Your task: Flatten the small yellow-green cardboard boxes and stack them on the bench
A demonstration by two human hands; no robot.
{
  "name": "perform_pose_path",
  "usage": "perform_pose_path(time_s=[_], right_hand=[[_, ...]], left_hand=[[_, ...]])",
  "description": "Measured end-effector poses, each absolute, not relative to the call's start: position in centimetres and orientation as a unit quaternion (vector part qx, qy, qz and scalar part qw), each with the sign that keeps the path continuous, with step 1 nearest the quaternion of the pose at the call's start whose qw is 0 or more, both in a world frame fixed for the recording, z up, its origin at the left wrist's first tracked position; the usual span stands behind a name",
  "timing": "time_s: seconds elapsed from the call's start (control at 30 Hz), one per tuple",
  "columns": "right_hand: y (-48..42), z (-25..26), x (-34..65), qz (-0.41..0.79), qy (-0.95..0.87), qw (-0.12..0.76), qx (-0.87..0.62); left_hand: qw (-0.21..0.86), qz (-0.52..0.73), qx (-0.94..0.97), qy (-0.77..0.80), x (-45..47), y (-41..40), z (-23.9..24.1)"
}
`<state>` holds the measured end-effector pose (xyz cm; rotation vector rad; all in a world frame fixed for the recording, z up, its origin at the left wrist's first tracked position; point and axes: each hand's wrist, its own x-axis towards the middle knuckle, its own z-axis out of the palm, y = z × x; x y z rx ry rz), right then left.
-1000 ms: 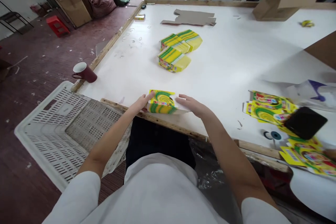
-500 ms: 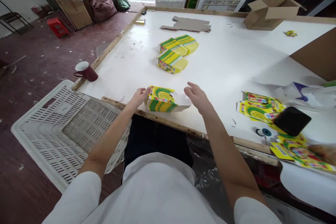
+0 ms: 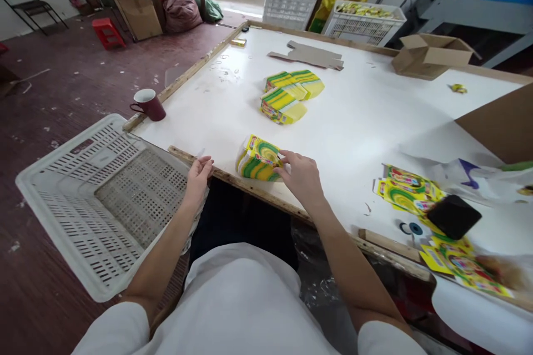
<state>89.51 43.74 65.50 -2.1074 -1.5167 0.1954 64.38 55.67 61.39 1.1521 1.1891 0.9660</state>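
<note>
A yellow and green printed box [image 3: 258, 158] sits on the white table [image 3: 366, 116] close to its near wooden edge. My right hand [image 3: 300, 175] grips the box's right side, fingers curled on it. My left hand [image 3: 199, 173] rests at the table's edge, left of the box and off it, fingers loosely bent with nothing in them. Further back on the table lies a pile of the same yellow-green boxes [image 3: 289, 94]. Flat printed box blanks [image 3: 406, 191] lie to the right.
A white slatted crate [image 3: 104, 199] stands left of me. A dark red mug [image 3: 149, 104] sits on the table's left edge. A black object [image 3: 453, 216] lies on the blanks. A cardboard box [image 3: 428, 55], flat cardboard [image 3: 310, 55] and crates [image 3: 362, 22] are at the back.
My left hand has let go of the box and drawn back to the table's edge. My right hand has come down and closed on the box's right side. The view shifted.
</note>
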Motion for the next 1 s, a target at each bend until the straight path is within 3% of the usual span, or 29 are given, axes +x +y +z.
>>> perform_pose_path(time_s=[0.2, 0.43, 0.53, 0.67, 0.73, 1.0], right_hand=[[43.6, 66.0, 89.2, 0.037, -0.549, 0.298, -0.780], [43.0, 66.4, 89.0, 0.128, -0.471, 0.459, -0.742], [42.6, 66.8, 88.8, 0.136, -0.463, 0.494, -0.724], [42.0, 66.6, 88.2, 0.155, -0.465, 0.507, -0.709], [42.0, 66.3, 87.8, 0.168, -0.466, 0.507, -0.705], [43.4, 66.2, 86.1, 0.203, -0.494, 0.516, -0.670]], left_hand=[[0.541, 0.454, 0.515, 0.485, 64.2, 53.7, 60.9], [0.443, 0.389, 0.625, 0.512, 61.6, 55.0, 61.6], [0.416, 0.306, 0.671, 0.531, 57.5, 56.0, 62.1], [0.338, -0.004, 0.745, 0.576, 50.5, 54.2, 61.5], [0.327, -0.094, 0.736, 0.586, 47.9, 52.1, 60.6], [0.306, -0.149, 0.719, 0.606, 49.0, 47.9, 57.1]])
